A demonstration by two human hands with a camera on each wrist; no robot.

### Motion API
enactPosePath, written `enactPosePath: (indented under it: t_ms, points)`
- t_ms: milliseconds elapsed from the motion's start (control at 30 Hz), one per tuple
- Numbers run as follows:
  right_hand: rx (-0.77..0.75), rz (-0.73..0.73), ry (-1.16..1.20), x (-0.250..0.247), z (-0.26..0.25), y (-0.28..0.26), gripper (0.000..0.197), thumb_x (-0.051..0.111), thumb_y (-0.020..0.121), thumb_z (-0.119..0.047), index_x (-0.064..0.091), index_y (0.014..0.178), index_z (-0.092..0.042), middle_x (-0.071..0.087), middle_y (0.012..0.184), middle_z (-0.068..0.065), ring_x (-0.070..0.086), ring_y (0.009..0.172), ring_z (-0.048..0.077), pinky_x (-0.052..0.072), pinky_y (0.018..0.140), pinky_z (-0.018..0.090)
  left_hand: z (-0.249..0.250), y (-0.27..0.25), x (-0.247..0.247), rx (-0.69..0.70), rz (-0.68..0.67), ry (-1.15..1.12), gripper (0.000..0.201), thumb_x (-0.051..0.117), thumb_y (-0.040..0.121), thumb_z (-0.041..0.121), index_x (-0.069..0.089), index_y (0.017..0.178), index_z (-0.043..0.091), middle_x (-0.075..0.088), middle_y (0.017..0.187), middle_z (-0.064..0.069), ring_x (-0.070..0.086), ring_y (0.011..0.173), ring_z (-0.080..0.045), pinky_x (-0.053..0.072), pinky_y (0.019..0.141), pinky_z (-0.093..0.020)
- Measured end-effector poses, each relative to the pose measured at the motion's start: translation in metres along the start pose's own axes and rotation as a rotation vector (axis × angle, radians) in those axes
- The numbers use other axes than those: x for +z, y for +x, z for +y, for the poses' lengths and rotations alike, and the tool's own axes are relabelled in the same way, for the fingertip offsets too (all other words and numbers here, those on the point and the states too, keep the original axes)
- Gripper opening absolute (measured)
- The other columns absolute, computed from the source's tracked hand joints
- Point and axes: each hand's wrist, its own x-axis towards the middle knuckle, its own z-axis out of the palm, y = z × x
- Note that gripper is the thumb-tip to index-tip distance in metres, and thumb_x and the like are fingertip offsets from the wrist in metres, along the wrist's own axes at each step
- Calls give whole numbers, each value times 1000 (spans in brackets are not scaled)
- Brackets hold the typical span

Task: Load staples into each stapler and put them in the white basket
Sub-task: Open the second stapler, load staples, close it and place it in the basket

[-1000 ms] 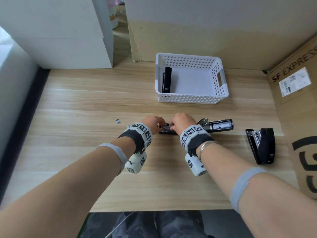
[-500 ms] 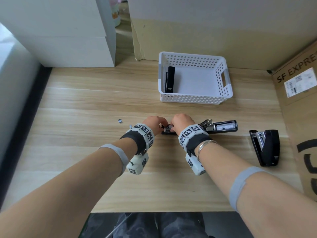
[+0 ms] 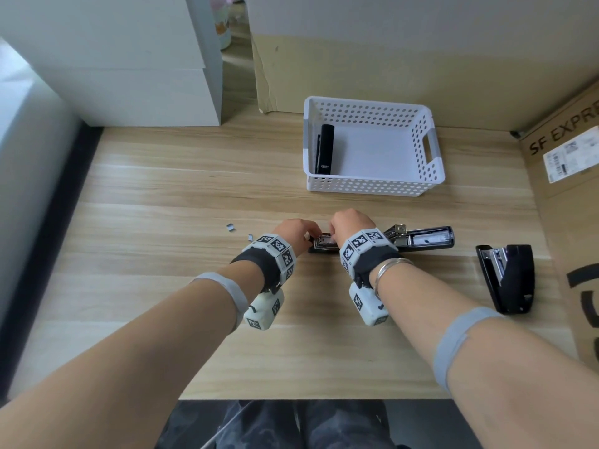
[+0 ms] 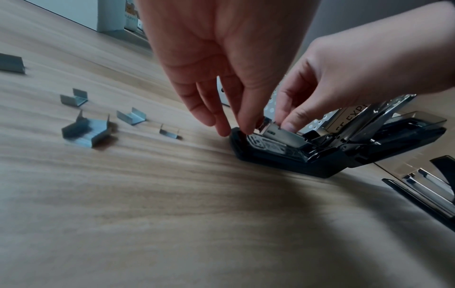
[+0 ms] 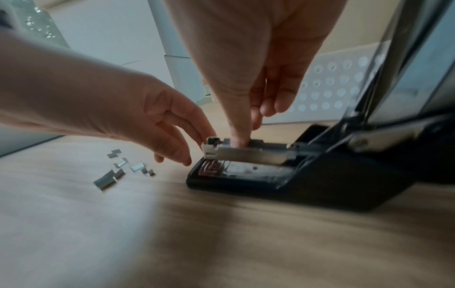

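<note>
around us on the pale wood-grain table (image 3: 162, 196) sit a perforated white basket (image 3: 372, 186) already holding one black stapler (image 3: 325, 153), and a second closed stapler (image 3: 509, 277) off to our right. our wrists block the head view; the wrist cameras show our left hand (image 4: 216, 64) pinching the front tip of the open stapler (image 5: 270, 175)'s shiny metal magazine (image 5: 246, 154) while our right hand (image 5: 246, 58) presses a fingertip into it. loose staple strips (image 4: 86, 130) lie scattered just left.
</note>
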Motion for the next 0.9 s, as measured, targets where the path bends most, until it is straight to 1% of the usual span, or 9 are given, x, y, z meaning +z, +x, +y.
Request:
enactPosePath:
  t_ms: [167, 267, 400, 500, 567, 667, 733, 800, 900]
  points:
    - [22, 71, -15, -36, 15, -6, 31, 45, 91, 4, 66, 112, -4, 65, 115, 15, 64, 101, 31, 53, 89, 34, 4, 5, 1, 1, -25, 16, 35, 59, 83, 3, 58, 117, 13, 63, 120, -7, 61, 104, -24, 48, 89, -31]
    - [72, 131, -20, -58, 36, -10, 31, 45, 90, 4, 68, 109, -3, 66, 110, 17, 65, 93, 32, 52, 82, 33, 7, 7, 2, -18, -61, 34, 46, 65, 82, 8, 50, 125, 14, 54, 125, -9, 56, 110, -27, 49, 92, -35]
    - [210, 110, -28, -67, 73, -19, 25, 49, 89, 1, 68, 105, 3, 60, 83, 15, 58, 78, 31, 48, 72, 32, 8, 9, 6, -13, -83, 101, 53, 67, 81, 10, 46, 129, 14, 43, 132, -9, 52, 116, -29, 47, 97, -36]
    - [276, 106, 5, -56, 103, -31, 31, 46, 94, -10, 62, 117, 1, 64, 112, 20, 61, 106, 36, 48, 81, 37, 8, 10, 8, -14, -91, 139, 54, 66, 80, 8, 46, 130, 14, 42, 131, -10, 53, 114, -31, 46, 97, -37]
    - [267, 70, 19, -45, 116, -36, 33, 48, 92, -14, 63, 119, -4, 62, 124, 18, 59, 113, 34, 49, 87, 37, 9, 10, 10, -13, -90, 149, 53, 65, 80, 7, 46, 129, 13, 43, 129, -12, 54, 112, -33, 47, 94, -37]
    - [226, -142, -57, -39, 117, -39, 40, 46, 93, -12, 57, 132, -10, 57, 136, 9, 57, 118, 27, 50, 95, 32, 11, 12, 9, -5, -81, 168, 51, 66, 79, 6, 46, 125, 11, 45, 125, -13, 56, 107, -34, 48, 90, -38]
    - [183, -224, -35, -41, 115, -38, 49, 52, 91, -12, 47, 140, -16, 51, 141, 5, 56, 115, 24, 50, 87, 27, 13, 14, 7, -2, -97, 190, 52, 69, 77, 8, 47, 124, 9, 47, 124, -13, 56, 108, -34, 48, 90, -38]
    - [125, -249, -88, -41, 117, -38, 56, 58, 91, -11, 39, 144, -14, 43, 147, 10, 50, 125, 28, 44, 96, 31, 14, 15, 5, 9, -111, 206, 53, 72, 76, 10, 48, 123, 7, 48, 124, -13, 56, 108, -34, 48, 91, -38]
    - [73, -138, -154, -41, 122, -41, 47, 53, 93, -9, 47, 139, -15, 47, 140, 17, 48, 125, 34, 42, 98, 37, 14, 16, 4, 37, -111, 237, 53, 72, 75, 11, 49, 122, 7, 49, 124, -13, 56, 108, -33, 48, 90, -37]
